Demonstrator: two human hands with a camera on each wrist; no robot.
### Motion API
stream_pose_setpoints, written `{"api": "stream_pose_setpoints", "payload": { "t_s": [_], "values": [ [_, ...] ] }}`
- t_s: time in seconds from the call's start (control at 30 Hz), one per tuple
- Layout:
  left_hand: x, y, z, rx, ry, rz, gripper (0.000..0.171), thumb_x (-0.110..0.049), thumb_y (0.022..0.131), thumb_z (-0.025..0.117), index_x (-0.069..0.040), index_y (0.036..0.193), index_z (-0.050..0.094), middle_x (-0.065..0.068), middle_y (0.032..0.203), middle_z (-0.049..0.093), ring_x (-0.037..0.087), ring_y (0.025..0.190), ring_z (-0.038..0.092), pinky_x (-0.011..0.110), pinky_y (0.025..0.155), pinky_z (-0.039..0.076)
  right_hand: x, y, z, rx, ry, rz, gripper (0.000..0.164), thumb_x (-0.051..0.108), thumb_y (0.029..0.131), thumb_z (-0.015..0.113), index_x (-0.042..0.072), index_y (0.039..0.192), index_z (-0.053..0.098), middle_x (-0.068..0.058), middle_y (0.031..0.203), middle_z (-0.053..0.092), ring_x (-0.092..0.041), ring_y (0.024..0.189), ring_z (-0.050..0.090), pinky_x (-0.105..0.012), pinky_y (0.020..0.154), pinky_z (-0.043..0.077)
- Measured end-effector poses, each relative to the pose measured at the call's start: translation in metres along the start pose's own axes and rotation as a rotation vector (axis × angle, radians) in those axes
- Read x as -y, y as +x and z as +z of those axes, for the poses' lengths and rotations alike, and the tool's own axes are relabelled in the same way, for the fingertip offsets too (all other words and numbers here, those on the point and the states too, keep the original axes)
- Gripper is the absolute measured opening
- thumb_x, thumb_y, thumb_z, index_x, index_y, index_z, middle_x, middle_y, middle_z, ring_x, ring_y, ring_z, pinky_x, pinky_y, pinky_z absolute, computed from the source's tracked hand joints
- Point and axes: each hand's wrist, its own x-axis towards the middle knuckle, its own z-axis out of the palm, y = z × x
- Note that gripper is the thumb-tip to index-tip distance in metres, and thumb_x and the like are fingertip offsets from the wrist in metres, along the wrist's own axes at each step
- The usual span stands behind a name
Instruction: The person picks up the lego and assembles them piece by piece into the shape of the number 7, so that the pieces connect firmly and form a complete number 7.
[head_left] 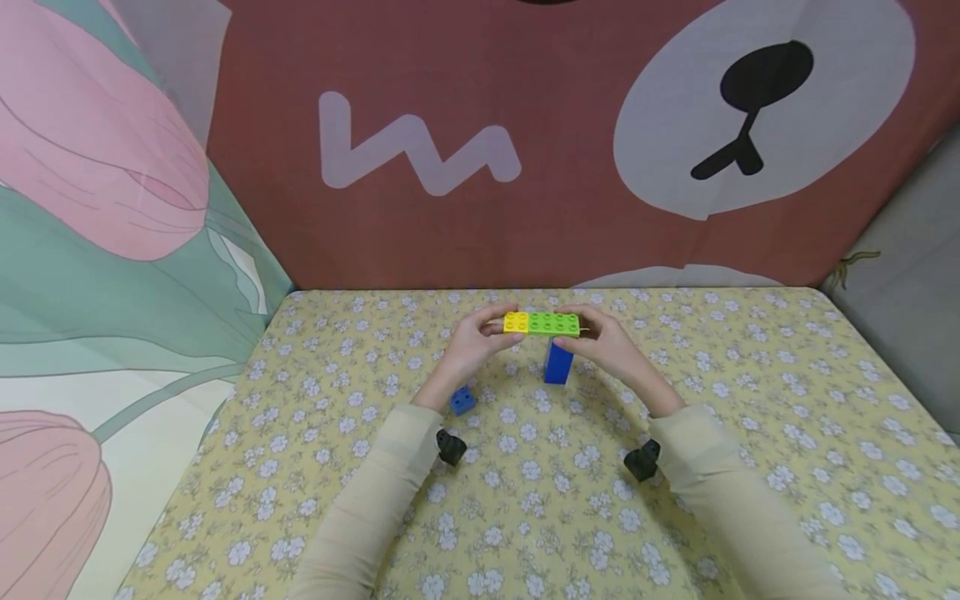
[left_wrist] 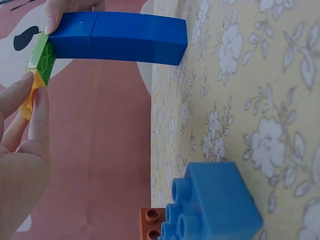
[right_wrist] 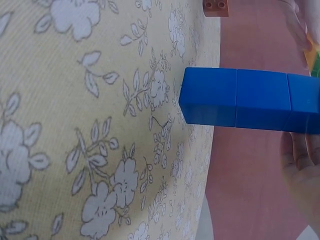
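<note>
A tower of blue toy building bricks [left_wrist: 117, 37] stands upright on the table. Across its top lies a lime-green brick [head_left: 551, 323], with a yellow brick [head_left: 515, 322] at its left end. My left hand [head_left: 474, 337] pinches the yellow brick between thumb and fingers. At the other end my right hand [head_left: 609, 343] grips the green brick, its thumb in front near the tower's top. In the right wrist view, fingers [right_wrist: 301, 152] lie against the tower's upper part. The yellow brick's underside is partly hidden by the left fingers.
A loose blue brick [head_left: 462, 400] lies on the table near the left wrist, studs showing. Past it, a reddish-brown brick [left_wrist: 151, 224] shows in the left wrist view. The flowered tablecloth [head_left: 540, 517] reaches back to a printed cloth wall [head_left: 450, 242].
</note>
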Motion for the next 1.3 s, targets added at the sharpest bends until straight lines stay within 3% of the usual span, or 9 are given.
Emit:
{"api": "stream_pose_setpoints", "payload": {
  "t_s": [0.27,0.57,0.93,1.3],
  "values": [
    [0.001,0.0,-0.001,-0.001,-0.009,0.014,0.048,-0.012,0.091,0.066,-0.02,0.136,0.054,0.015,0.128,0.058,0.026,0.113,0.061,0.049,0.101,0.048,0.0,0.001,0.0,0.006,0.011,0.018,0.05,0.023,0.093,0.063,0.009,0.138,0.046,-0.018,0.129,0.052,-0.032,0.112,0.055,-0.034,0.084,0.052],
    [0.002,0.0,0.0,-0.001,-0.01,0.009,0.049,-0.013,0.09,0.067,-0.019,0.136,0.05,0.007,0.136,0.05,0.024,0.12,0.058,0.037,0.097,0.052,0.006,0.003,0.001,0.015,-0.023,0.024,0.053,0.024,0.092,0.065,0.011,0.139,0.046,-0.016,0.132,0.048,-0.029,0.106,0.055,-0.028,0.077,0.051],
    [0.002,0.001,0.001,0.003,-0.01,0.012,0.05,-0.015,0.09,0.068,-0.016,0.137,0.049,0.008,0.133,0.051,0.025,0.12,0.058,0.042,0.099,0.051,0.011,0.007,0.003,-0.001,-0.09,0.027,0.055,0.025,0.09,0.067,0.01,0.139,0.047,-0.016,0.128,0.052,-0.02,0.094,0.057,-0.025,0.073,0.049],
    [0.002,0.001,0.002,0.0,0.006,0.006,0.051,-0.017,0.09,0.068,-0.014,0.137,0.049,0.008,0.134,0.05,0.025,0.12,0.057,0.039,0.098,0.051,0.017,0.011,0.008,-0.023,-0.166,0.007,0.051,0.027,0.087,0.071,0.013,0.133,0.055,-0.013,0.132,0.05,-0.024,0.097,0.055,-0.031,0.078,0.048]
  ]
}}
